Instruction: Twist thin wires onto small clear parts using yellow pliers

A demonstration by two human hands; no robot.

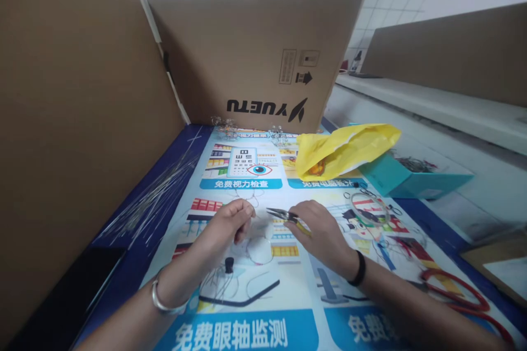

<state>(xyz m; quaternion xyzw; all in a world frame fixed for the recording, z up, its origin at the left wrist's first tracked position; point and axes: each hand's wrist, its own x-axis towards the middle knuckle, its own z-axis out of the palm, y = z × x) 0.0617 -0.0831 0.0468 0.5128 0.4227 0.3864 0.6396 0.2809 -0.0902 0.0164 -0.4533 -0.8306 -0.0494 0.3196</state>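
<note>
My right hand (323, 230) is wrapped round needle-nose pliers (284, 214) with yellow handles, the jaws pointing left and looking slightly parted. To their left, my left hand (234, 222) is closed in a pinch. What its fingertips hold is too fine to make out. A thin wire loop (260, 250) shows just below the left fingers, and I cannot tell whether it joins them. Under the left hand lies a small black spool-like piece (229, 265) among fine wires. The pliers' tips are apart from the left fingertips.
A printed mat (247, 197) covers the table. Straight wires (152, 197) lie at left, near a dark flat panel (61, 296). A yellow bag (349, 145), a teal box (424, 184), a coil (370, 208) and red scissor-like handles (457, 290) are at right. A cardboard panel (247, 55) stands behind.
</note>
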